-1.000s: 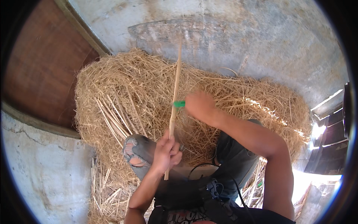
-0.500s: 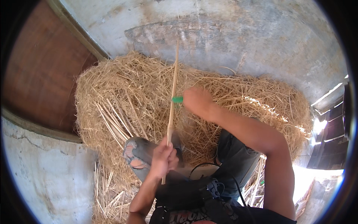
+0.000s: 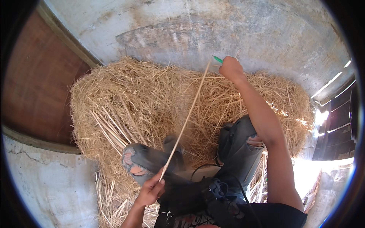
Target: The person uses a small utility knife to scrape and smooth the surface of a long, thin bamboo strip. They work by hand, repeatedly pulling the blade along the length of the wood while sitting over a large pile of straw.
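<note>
My left hand [image 3: 151, 189] is closed around the lower end of a long, thin, pale stick [image 3: 187, 118], which looks like split bamboo or cane. The stick slants up and to the right, away from me. Close to its far tip, my right hand [image 3: 231, 69] is closed on a slim green tool [image 3: 218, 59], pointed at its outer end; whether it is a knife cannot be made out. A small gap shows between my right hand and the stick.
Loose straw-like shavings [image 3: 152, 87] heap up before me against a grey wall [image 3: 258, 30]. Several pale sticks [image 3: 114, 127] lie on the left of the heap; more sticks [image 3: 261, 178] lie beside my right leg. A brown panel [image 3: 43, 83] stands at left.
My right hand with the green tool has swept outward to the stick's far end. The stick has tilted to the right, and my left hand has shifted lower and left.
</note>
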### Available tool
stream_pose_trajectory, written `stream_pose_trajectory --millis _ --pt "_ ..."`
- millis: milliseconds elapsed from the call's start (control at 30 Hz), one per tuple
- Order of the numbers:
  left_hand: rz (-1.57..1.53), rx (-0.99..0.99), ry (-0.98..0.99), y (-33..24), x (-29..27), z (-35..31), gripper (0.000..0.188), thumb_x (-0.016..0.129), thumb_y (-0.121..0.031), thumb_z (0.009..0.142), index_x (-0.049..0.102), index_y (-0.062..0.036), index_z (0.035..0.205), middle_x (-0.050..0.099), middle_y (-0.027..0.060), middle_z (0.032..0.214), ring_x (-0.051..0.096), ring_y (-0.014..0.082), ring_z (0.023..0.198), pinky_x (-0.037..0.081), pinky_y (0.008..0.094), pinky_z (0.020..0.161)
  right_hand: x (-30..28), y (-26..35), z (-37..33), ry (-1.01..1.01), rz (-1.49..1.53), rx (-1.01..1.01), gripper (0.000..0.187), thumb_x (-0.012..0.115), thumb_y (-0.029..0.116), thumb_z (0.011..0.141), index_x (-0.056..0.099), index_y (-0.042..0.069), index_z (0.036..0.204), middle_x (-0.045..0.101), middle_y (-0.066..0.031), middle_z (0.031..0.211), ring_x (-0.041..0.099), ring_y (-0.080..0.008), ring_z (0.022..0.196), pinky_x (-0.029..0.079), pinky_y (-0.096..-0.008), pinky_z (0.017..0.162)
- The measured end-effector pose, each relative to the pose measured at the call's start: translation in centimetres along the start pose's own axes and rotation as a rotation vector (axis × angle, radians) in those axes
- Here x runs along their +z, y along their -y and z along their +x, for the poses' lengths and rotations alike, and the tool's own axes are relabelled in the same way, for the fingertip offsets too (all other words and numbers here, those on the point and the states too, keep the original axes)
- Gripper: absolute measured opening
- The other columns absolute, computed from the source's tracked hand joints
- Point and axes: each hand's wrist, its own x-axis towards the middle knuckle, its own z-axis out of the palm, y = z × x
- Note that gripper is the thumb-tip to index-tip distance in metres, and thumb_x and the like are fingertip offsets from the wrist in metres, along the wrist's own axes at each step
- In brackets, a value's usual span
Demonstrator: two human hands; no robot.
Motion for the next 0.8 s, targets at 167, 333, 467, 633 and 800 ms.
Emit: stream_pose_trajectory --millis 167,333,467,633,800 --pt "0.037 0.144 -0.177 -0.6 0.6 2.7 0.055 0.045 -0.022 0.111 0.028 -0.0096 0.162 0.038 -0.0052 0.061 0.036 0.0041 0.050 0.032 0.0220 0.046 -0.1 1.1 -1.4 0.053 0.355 -0.122 0.029 0.072 0.028 0.089 0.070 0.000 0.093 0.072 -0.0190 0.089 0.071 -0.0309 0.083 0.055 -0.0424 0.076" --pt "0.159 0.370 -0.336 -1.5 2.5 8.5 0.055 0.041 -0.024 0.112 0.025 -0.0044 0.161 0.041 -0.0039 0.061 0.037 0.0042 0.050 0.033 0.0216 0.046 -0.2 7.1 -6.8 0.414 0.582 -0.140 0.049 0.071 0.051 0.092 0.068 0.003 0.083 0.062 -0.0079 0.067 0.063 -0.0204 0.068 0.050 -0.0404 0.066" --pt "0.129 0.519 -0.385 -3.1 4.9 12.5 0.055 0.042 -0.022 0.112 0.026 -0.0046 0.161 0.044 -0.0037 0.064 0.040 0.0036 0.053 0.036 0.0204 0.049 1.6 10.8 -11.7 0.569 0.638 -0.424 0.048 0.065 0.050 0.098 0.073 0.004 0.092 0.055 -0.0038 0.061 0.054 -0.0166 0.058 0.045 -0.0384 0.059" --pt "0.381 0.404 -0.332 -4.4 4.1 13.4 0.050 0.051 -0.025 0.108 0.044 -0.0040 0.153 0.069 0.0153 0.102 0.068 0.0211 0.084 0.054 0.0332 0.078 2.7 12.3 -14.8 0.397 0.749 -0.749 0.035 0.064 0.037 0.101 0.072 0.004 0.101 0.055 -0.0053 0.059 0.051 -0.0152 0.053 0.043 -0.0346 0.054" --pt "0.730 0.660 -0.845 -8.1 0.1 12.3 0.044 0.067 -0.023 0.097 0.062 -0.0009 0.135 0.062 0.0225 0.133 0.058 0.0382 0.124 0.045 0.0478 0.106 1.2 11.4 -14.4 0.385 0.466 -0.842 0.013 0.070 0.015 0.091 0.071 0.007 0.101 0.063 -0.0117 0.067 0.063 -0.0257 0.062 0.048 -0.0419 0.061"
